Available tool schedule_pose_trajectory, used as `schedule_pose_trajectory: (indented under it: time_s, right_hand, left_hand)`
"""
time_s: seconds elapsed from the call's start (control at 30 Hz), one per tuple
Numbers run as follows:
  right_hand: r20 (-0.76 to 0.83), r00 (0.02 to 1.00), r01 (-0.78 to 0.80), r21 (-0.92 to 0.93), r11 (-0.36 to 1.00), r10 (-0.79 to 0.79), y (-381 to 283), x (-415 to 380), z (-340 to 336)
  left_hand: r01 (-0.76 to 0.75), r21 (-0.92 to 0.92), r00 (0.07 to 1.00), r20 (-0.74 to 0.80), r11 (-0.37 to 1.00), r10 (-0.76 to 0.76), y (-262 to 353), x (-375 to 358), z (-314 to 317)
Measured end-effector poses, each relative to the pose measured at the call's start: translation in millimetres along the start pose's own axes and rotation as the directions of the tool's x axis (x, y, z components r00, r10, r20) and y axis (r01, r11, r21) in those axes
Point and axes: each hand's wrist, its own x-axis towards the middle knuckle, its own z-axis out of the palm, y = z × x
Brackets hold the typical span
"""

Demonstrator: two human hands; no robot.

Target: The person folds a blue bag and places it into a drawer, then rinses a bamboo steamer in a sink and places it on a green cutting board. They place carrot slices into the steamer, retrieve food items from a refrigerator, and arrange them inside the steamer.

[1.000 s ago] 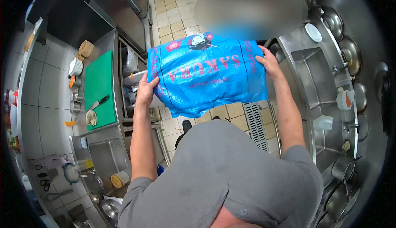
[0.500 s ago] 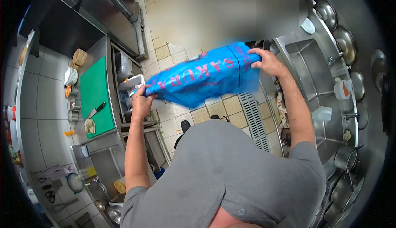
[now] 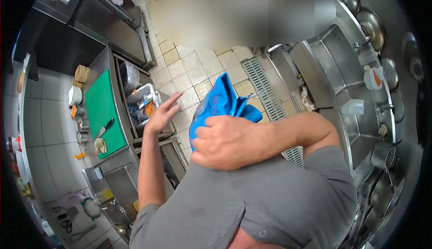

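Note:
A blue plastic sack [image 3: 218,101] with pink print is crumpled and folded in front of my chest. My right hand [image 3: 227,142] is closed in a fist around it, back of the hand upward, and the sack's loose ends stick out beyond the knuckles. My left hand [image 3: 163,116] is off the sack, raised to its left with the fingers stretched out and nothing in them. Below and behind that hand, a white bin [image 3: 145,91] with orange scraps and wrappers stands inside the open counter section.
On the left counter lies a green cutting board [image 3: 100,98] with a knife [image 3: 104,128] and a crumpled cloth [image 3: 100,146]. Steel sinks [image 3: 335,69] run along the right. A floor drain grate [image 3: 264,89] crosses the tiles. A blurred patch covers the far area.
The sack was stretched wide between both hands. Now it is bunched up, my right hand has come in to my chest with it, and my left hand has let go.

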Motion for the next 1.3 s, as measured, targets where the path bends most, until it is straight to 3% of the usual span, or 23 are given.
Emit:
schedule_pose_trajectory:
  time_s: [0.03, 0.1, 0.13, 0.23, 0.37, 0.47, 0.53, 0.57, 0.6, 0.63, 0.67, 0.73, 0.8, 0.87, 0.93, 1.0, 1.03, 1.07, 1.1, 1.13, 1.23, 1.27, 1.3]
  right_hand:
    - [-0.006, 1.0, -0.007, 0.008, 1.0, 0.007, -8, 5, 4]
    - [0.017, 0.999, 0.03, 0.001, 1.0, -0.03, -16, 11, 1]
    - [0.017, 0.999, 0.034, -0.003, 0.999, -0.034, -18, 8, -3]
    - [0.098, 0.994, -0.049, 0.106, 0.993, 0.039, -20, -10, -15]
    - [0.05, 0.999, -0.024, 0.112, 0.993, 0.018, -18, -14, -14]
    - [0.083, 0.992, -0.102, 0.097, 0.99, 0.094, 4, -10, -27]
    - [-0.092, 0.976, -0.196, 0.033, 0.98, 0.198, 32, -14, -30]
    - [-0.066, 0.968, -0.243, -0.027, 0.97, 0.241, 47, -13, -37]
    - [-0.037, 0.956, -0.291, -0.075, 0.954, 0.289, 60, -13, -43]
    - [-0.005, 0.956, -0.293, -0.04, 0.955, 0.293, 76, -9, -47]
    - [0.024, 0.955, -0.295, -0.009, 0.956, 0.295, 91, -1, -50]
    - [0.077, 0.933, -0.35, -0.041, 0.936, 0.352, 106, 18, -74]
    - [-0.181, 0.901, -0.422, -0.159, 0.893, 0.393, 115, 20, -101]
    - [-0.616, 0.706, -0.398, 0.061, 0.915, 0.348, 135, 8, -136]
    - [-0.741, 0.429, -0.104, 0.527, 0.843, 0.516, 213, -42, -141]
    - [-0.585, 0.512, -0.205, 0.627, 0.751, 0.629, 260, -55, -77]
    - [-0.21, 0.511, -0.381, 0.814, 0.439, 0.833, 266, -49, -30]
    - [-0.01, 0.523, -0.226, 0.963, 0.149, 0.853, 255, -38, 17]
    - [0.215, 0.685, -0.219, 0.972, -0.085, 0.696, 273, -38, 65]
    - [0.068, 0.844, -0.007, 0.993, -0.116, 0.532, 253, -23, 85]
    - [-0.061, 0.808, 0.181, 0.972, -0.149, 0.585, 227, -4, 102]
    - [-0.049, 0.819, 0.176, 0.97, -0.168, 0.572, 230, 2, 107]
    - [-0.064, 0.744, -0.008, 0.995, 0.104, 0.666, 232, 6, 111]
  left_hand:
    - [0.029, -0.21, 0.99, 0.143, 0.977, 0.001, 54, 4, 16]
    - [0.374, -0.073, 0.841, 0.447, 0.925, -0.305, 16, 37, 62]
    - [0.414, -0.184, 0.8, 0.542, 0.892, -0.259, 16, 29, 90]
    - [0.42, -0.372, 0.793, 0.594, 0.828, -0.136, -7, 2, 161]
    - [0.386, -0.402, 0.83, 0.544, 0.83, -0.122, -21, 0, 180]
    - [0.291, -0.281, 0.893, 0.422, 0.914, -0.155, -40, 2, 167]
    - [0.208, -0.203, 0.96, 0.228, 0.957, -0.16, -43, 4, 128]
    - [0.104, -0.335, 0.986, 0.159, 0.937, -0.052, -37, 3, 104]
    - [-0.024, -0.56, 0.973, 0.177, 0.828, 0.148, -32, 4, 81]
    - [-0.29, -0.664, 0.895, 0.066, 0.689, 0.44, 8, 0, 70]
    - [-0.392, -0.594, 0.882, -0.023, 0.703, 0.472, 63, -11, 62]
    - [-0.325, -0.073, 0.946, -0.04, 0.943, 0.323, 93, 3, 49]
    - [-0.429, -0.456, 0.901, -0.276, 0.78, 0.334, 95, 26, 47]
    - [-0.411, -0.43, 0.898, -0.343, 0.804, 0.276, 105, 27, 20]
    - [-0.42, -0.616, 0.898, -0.39, 0.666, 0.206, 113, 25, -3]
    - [-0.419, -0.76, 0.907, -0.321, 0.497, 0.273, 112, 28, -29]
    - [-0.436, -0.769, 0.9, -0.356, 0.469, 0.253, 119, 28, -35]
    - [-0.45, -0.757, 0.893, -0.369, 0.475, 0.258, 123, 30, -40]
    - [-0.433, -0.754, 0.9, -0.394, 0.494, 0.187, 123, 35, -45]
    - [-0.411, -0.755, 0.902, -0.419, 0.51, 0.106, 120, 39, -48]
    - [-0.393, -0.656, 0.838, -0.544, 0.644, -0.042, 100, 53, -51]
    - [-0.362, -0.608, 0.801, -0.59, 0.707, -0.098, 90, 54, -53]
    - [-0.368, -0.572, 0.767, -0.632, 0.733, -0.108, 93, 53, -48]
